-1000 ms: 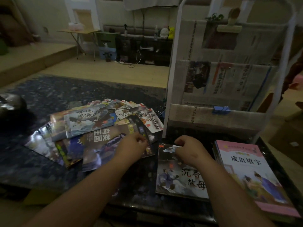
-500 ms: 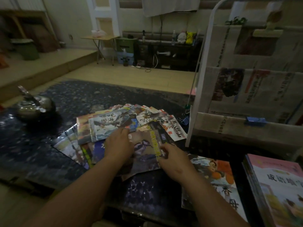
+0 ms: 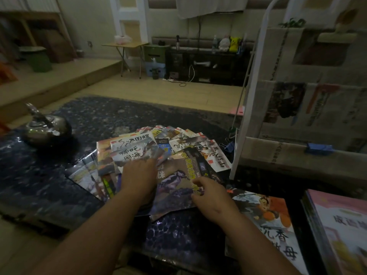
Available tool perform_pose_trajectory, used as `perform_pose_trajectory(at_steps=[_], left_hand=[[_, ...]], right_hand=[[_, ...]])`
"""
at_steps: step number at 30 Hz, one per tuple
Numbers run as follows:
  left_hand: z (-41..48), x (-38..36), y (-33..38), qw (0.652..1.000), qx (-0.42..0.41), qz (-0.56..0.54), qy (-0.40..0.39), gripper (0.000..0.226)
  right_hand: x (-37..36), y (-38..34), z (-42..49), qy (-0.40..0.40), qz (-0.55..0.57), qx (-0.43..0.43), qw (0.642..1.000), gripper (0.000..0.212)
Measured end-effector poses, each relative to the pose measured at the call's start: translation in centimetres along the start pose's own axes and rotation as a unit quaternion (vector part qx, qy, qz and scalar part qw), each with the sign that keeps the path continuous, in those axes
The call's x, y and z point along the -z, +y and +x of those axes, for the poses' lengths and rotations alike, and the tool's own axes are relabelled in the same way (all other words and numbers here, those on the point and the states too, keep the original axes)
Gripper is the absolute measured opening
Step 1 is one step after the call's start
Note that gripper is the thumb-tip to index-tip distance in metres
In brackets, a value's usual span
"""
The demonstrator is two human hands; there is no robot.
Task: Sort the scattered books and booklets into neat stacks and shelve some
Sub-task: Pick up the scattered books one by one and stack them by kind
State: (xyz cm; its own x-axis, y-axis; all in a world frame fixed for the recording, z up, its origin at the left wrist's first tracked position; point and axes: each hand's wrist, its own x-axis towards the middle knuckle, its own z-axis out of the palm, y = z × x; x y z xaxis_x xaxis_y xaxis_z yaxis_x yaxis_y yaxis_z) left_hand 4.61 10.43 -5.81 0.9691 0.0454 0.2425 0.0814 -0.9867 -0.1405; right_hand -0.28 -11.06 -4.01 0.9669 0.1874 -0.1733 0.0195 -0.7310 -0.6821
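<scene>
— Left of the white rack (image 3: 235, 159), what sits on the dark speckled surface (image 3: 99, 116)?

— A loose fan of booklets (image 3: 139, 147), overlapping at all angles. Its far right corner comes close to the rack's foot. Both my bare forearms reach into it from the near edge.

— What is each hand doing?

— My left hand (image 3: 139, 175) lies palm down on the middle of the fan, well left of the rack. Its grip is slack: the fingers are fairly straight, resting on the covers and closed round nothing. My right hand (image 3: 212, 197), nearer the rack, has its grip curled on the right edge of a bird-cover booklet (image 3: 174, 181). That booklet lies on top of the fan at its near side, and my fingertips pinch the edge beside a yellow strip of print.

— Anything else close by?

— Toward me from the rack's foot, one large storybook (image 3: 266, 215) lies flat and face up, just right of my right wrist. Further right, in front of the rack, is a stack of books topped by a pink cover (image 3: 341, 225).

— And further out?

— Newspapers (image 3: 317, 108) hang over the rack's rails, with a blue clip (image 3: 318, 148) on the lowest one. A blue binder clip (image 3: 229, 144) lies on the surface just left of the rack's foot. Far left of the rack, beyond the fan, stands a metal kettle (image 3: 47, 130).
</scene>
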Motion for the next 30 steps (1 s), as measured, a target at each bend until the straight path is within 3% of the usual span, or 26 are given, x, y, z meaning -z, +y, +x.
perform_pose_trajectory(at_steps=[2, 6, 9, 12, 16, 20, 23, 25, 28, 30], left_hand=[[-0.1, 0.8, 0.4, 1.0, -0.025, -0.011, -0.002, 0.025], [-0.5, 2.9, 1.7, 0.989, -0.121, -0.079, 0.012, 0.037], [-1.6, 3.8, 2.7, 0.952, -0.246, -0.119, 0.141, 0.044], [-2.8, 3.6, 4.6, 0.894, -0.337, -0.181, 0.233, 0.031], [-4.2, 3.8, 7.7, 0.844, -0.415, -0.222, 0.256, 0.024], [-5.4, 4.7, 9.4, 0.853, -0.434, -0.213, 0.197, 0.025], [-5.9, 5.7, 9.8, 0.904, -0.336, -0.253, 0.076, 0.052], [-5.9, 5.8, 9.9, 0.907, -0.236, -0.35, 0.017, 0.058], [-5.0, 5.1, 10.4, 0.921, -0.065, -0.385, -0.004, 0.031], [-4.8, 4.6, 10.8, 0.902, 0.025, -0.425, -0.078, 0.013]], right_hand=[[0.4, 0.3, 0.0, 0.014, 0.003, -0.003, 1.0, 0.047], [2.0, 1.0, 0.3, 0.063, 0.124, -0.038, 0.99, 0.028], [3.5, 1.2, 0.2, 0.094, 0.305, -0.122, 0.94, 0.021], [5.0, 1.2, -0.6, 0.084, 0.446, -0.161, 0.876, 0.018], [6.4, 2.3, -1.5, 0.104, 0.465, -0.184, 0.86, 0.015], [7.6, 3.8, -2.4, 0.096, 0.401, -0.207, 0.887, 0.031], [8.0, 4.7, -2.9, 0.09, 0.31, -0.21, 0.923, 0.039], [8.4, 5.3, -3.0, 0.1, 0.263, -0.221, 0.934, 0.041], [9.5, 6.0, -3.6, 0.113, 0.267, -0.236, 0.927, 0.04], [10.2, 6.4, -4.1, 0.122, 0.258, -0.236, 0.929, 0.039]])
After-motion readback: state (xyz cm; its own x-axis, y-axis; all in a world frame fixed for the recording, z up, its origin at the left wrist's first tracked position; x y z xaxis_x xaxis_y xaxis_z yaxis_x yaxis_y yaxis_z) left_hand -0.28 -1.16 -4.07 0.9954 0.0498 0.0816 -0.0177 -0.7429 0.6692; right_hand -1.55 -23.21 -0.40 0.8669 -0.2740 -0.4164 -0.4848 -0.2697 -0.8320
